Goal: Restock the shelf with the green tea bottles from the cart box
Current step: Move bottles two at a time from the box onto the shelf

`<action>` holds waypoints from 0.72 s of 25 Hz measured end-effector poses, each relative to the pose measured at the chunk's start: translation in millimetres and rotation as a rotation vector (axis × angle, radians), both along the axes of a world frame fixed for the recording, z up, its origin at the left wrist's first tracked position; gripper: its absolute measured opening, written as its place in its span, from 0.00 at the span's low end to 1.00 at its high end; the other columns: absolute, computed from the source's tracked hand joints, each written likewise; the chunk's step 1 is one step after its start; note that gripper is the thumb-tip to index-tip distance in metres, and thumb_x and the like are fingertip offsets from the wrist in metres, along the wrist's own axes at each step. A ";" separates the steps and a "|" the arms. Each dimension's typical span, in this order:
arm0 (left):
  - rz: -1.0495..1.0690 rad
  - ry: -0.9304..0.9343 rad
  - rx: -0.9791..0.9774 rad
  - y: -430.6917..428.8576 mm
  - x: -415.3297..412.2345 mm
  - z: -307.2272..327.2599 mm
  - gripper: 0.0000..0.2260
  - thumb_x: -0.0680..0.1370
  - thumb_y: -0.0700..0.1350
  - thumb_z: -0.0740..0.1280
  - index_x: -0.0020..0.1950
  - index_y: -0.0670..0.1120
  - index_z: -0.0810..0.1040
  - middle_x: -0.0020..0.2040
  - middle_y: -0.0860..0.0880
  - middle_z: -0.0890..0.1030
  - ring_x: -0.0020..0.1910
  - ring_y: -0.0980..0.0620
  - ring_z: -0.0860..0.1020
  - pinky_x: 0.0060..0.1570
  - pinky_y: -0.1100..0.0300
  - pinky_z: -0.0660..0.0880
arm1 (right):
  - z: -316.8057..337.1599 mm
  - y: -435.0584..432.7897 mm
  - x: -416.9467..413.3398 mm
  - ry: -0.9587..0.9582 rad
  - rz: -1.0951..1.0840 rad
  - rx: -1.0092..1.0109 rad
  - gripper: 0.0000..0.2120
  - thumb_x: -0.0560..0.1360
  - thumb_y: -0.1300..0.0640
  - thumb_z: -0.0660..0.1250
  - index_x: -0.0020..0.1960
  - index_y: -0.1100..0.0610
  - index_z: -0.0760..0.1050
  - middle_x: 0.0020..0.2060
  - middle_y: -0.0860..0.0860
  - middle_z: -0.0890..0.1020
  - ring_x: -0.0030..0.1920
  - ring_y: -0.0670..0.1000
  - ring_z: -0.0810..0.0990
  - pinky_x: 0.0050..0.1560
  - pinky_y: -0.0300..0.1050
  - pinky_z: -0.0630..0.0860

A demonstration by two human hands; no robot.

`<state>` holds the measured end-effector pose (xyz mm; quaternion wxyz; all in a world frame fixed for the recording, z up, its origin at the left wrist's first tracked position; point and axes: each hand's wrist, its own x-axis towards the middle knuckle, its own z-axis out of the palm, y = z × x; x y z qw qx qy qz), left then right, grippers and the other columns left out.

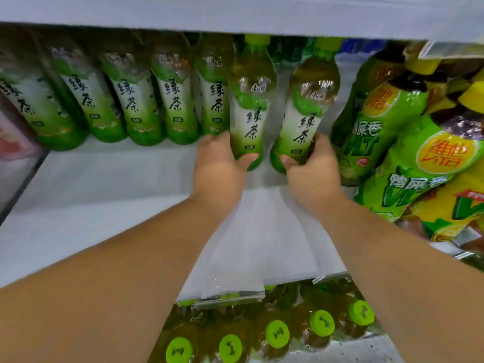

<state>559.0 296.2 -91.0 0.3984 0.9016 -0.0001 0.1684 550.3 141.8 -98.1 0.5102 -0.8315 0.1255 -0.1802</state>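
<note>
Two green tea bottles stand on the white shelf [104, 195], each held near its base. My left hand [220, 166] grips the left bottle [251, 100]; my right hand [311, 169] grips the right bottle [306, 108], which leans slightly right. Both bottles sit at the right end of a row of several green tea bottles [131, 100] at the back of the shelf. Below the shelf edge, more green-capped bottles [277, 334] show their tops.
Green and yellow lemon tea bottles [398, 142] crowd the right side of the shelf, close to my right hand. The upper shelf board [235, 11] hangs low over the bottle caps. A pink item [13, 137] sits at far left. Bare shelf lies in front of the row.
</note>
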 end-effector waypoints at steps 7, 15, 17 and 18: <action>0.067 -0.010 0.165 -16.9 46.5 2.2 0.21 0.72 0.56 0.76 0.54 0.41 0.80 0.48 0.43 0.83 0.49 0.42 0.81 0.50 0.50 0.79 | -8.0 -11.9 55.4 -0.012 -0.041 -0.049 0.20 0.70 0.56 0.76 0.59 0.50 0.74 0.55 0.51 0.82 0.54 0.52 0.81 0.59 0.50 0.79; 0.026 -0.012 0.348 -24.0 60.7 4.3 0.21 0.79 0.57 0.68 0.58 0.40 0.76 0.53 0.40 0.81 0.53 0.40 0.80 0.44 0.55 0.72 | -13.4 -16.4 78.8 -0.055 -0.004 -0.084 0.20 0.71 0.55 0.75 0.61 0.54 0.74 0.57 0.54 0.79 0.55 0.54 0.80 0.59 0.50 0.78; 0.041 -0.002 0.318 -26.6 63.1 3.3 0.21 0.79 0.57 0.68 0.59 0.39 0.75 0.54 0.40 0.80 0.54 0.40 0.79 0.45 0.54 0.72 | -15.6 -16.9 82.4 -0.060 -0.006 -0.091 0.22 0.71 0.55 0.75 0.63 0.54 0.74 0.58 0.54 0.78 0.57 0.55 0.79 0.60 0.49 0.77; 0.045 0.002 0.298 -27.3 64.4 3.0 0.22 0.79 0.57 0.68 0.59 0.39 0.75 0.54 0.40 0.80 0.54 0.40 0.79 0.45 0.54 0.72 | -16.4 -17.1 83.8 -0.059 -0.006 -0.093 0.22 0.72 0.55 0.74 0.64 0.55 0.74 0.59 0.54 0.77 0.58 0.54 0.79 0.60 0.46 0.76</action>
